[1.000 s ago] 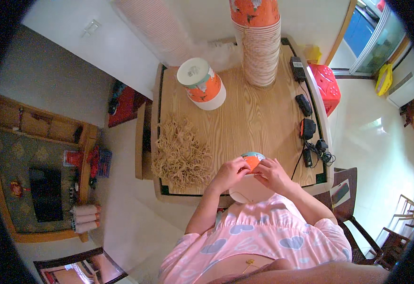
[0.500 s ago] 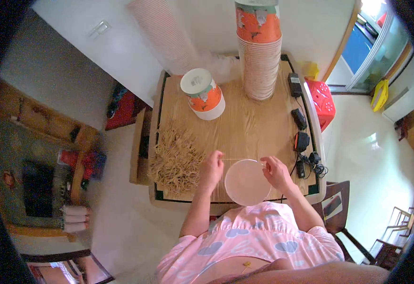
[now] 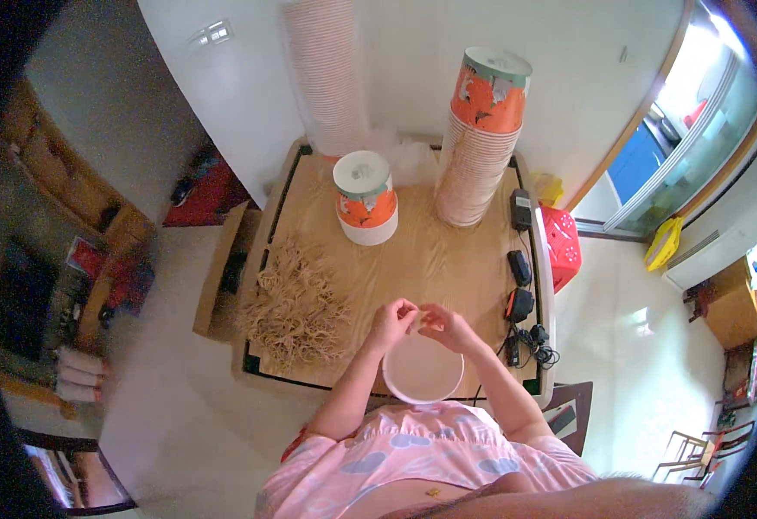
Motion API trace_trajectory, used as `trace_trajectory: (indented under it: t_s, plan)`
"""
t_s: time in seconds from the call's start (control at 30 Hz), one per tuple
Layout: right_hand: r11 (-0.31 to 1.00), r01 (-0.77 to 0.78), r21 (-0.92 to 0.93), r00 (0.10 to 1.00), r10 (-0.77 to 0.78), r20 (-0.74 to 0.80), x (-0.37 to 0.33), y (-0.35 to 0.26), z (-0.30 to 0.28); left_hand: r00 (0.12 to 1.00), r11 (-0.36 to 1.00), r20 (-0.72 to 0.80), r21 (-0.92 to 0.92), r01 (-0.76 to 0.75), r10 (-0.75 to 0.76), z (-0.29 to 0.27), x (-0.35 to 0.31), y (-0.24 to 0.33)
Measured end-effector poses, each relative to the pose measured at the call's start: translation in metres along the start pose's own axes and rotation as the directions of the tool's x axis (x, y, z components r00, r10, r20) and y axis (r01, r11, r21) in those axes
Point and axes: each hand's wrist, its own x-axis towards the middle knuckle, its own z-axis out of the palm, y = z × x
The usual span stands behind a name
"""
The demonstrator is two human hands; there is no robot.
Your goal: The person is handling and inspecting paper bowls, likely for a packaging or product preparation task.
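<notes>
Over the far rim of a white paper bucket [image 3: 423, 372], both of my hands come together. My left hand [image 3: 393, 323] and my right hand [image 3: 449, 330] are pinched closed on a thin tan cord, of which only a small pale bit shows between the fingertips. The bucket has its round opening turned up, right in front of my body at the table's near edge. To the left of my hands lies a loose, tangled heap of tan cords [image 3: 296, 307]. Farther back, an orange, green and white paper bucket [image 3: 367, 203] stands upside down.
A tall stack of nested paper buckets [image 3: 478, 156] rises at the wooden table's [image 3: 422, 259] back right; another blurred white stack [image 3: 328, 78] stands back left. Black adapters with cables [image 3: 519, 304] line the right edge. A red plastic stool [image 3: 560, 246] is beyond it.
My hands were apart with a thin cord stretched between them beyond the bucket. Now they have drawn together over its far rim. The head view has shifted, too.
</notes>
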Motion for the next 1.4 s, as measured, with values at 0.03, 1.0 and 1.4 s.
trace_trajectory:
  t_s: [0.03,1.0,1.4]
  plan:
    - [0.939,-0.186,0.288,0.976,0.144,0.161,0.008,0.005,0.006,1.0,1.0,-0.01,-0.008,-0.011,0.011,-0.001,0.003,-0.006]
    - [0.974,-0.171,0.147,0.983,0.18,-0.045,0.079,-0.012,-0.187,0.558,0.666,-0.363,0.417,-0.619,0.746,-0.039,-0.045,0.048]
    - [0.543,0.122,-0.831,0.49,-0.761,-0.425,0.183,-0.178,-0.362,0.738,0.701,-0.412,0.704,-0.113,0.534,0.022,0.012,-0.14]
